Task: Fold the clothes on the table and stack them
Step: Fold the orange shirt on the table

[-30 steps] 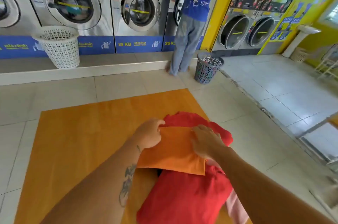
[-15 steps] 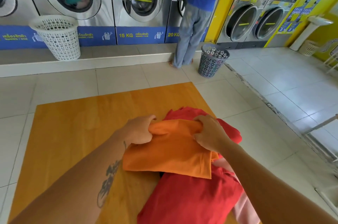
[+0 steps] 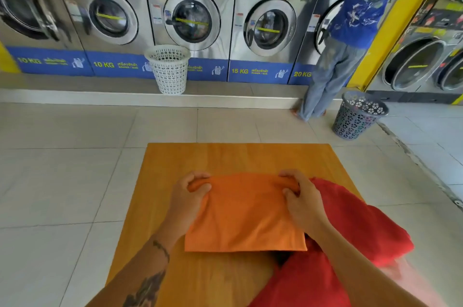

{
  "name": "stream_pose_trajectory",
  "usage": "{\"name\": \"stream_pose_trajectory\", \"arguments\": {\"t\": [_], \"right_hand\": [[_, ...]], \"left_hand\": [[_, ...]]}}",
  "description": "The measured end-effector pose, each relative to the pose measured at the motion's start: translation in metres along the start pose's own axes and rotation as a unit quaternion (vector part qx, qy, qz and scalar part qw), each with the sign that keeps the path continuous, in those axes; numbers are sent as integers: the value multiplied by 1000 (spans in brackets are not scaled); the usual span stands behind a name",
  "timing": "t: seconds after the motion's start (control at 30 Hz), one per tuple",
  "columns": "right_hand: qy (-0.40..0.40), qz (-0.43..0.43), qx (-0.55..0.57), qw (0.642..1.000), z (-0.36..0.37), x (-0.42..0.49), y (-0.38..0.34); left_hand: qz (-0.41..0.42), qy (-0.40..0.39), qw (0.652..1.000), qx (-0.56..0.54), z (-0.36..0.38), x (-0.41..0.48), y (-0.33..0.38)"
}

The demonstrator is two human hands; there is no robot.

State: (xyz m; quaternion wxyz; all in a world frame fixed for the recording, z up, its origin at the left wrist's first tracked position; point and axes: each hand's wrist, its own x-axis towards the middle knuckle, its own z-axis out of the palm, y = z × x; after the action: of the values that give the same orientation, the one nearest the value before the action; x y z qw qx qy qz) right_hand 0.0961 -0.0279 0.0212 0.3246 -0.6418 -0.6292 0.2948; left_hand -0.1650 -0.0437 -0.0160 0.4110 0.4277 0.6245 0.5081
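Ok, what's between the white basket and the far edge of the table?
Nothing: the head view shows only bare floor tiles and the raised step that the white basket stands on, before the table's far edge.

the folded orange cloth (image 3: pixel 244 214) now sits further left, over bare wood of the table (image 3: pixel 225 156), with only its right edge over the red clothes (image 3: pixel 350 221), where before it lay on top of them. the left hand (image 3: pixel 186 196) and right hand (image 3: pixel 302 200), flat a second ago, now pinch its far corners, spread wider.
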Motion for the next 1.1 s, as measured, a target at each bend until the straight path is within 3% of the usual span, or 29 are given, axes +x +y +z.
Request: {"name": "stream_pose_trajectory", "arguments": {"t": [0.27,0.63,0.77,0.87,0.97,1.1], "right_hand": [[-34,11,45,998,109,61,-43],[-58,-13,-14,998,180,161,-58],[-92,12,-70,993,188,165,-38],[-123,36,-91,988,185,157,-31],[-133,20,-126,983,173,139,-30],[-163,30,-106,980,140,97,-35]], "left_hand": [[-10,114,992,51,-77,51,-20],[38,120,981,147,-101,161,-41],[17,65,971,231,-94,174,-64],[23,111,939,325,-93,167,-80],[59,181,927,324,-95,145,-76],[106,175,931,302,-87,101,-61]]}}
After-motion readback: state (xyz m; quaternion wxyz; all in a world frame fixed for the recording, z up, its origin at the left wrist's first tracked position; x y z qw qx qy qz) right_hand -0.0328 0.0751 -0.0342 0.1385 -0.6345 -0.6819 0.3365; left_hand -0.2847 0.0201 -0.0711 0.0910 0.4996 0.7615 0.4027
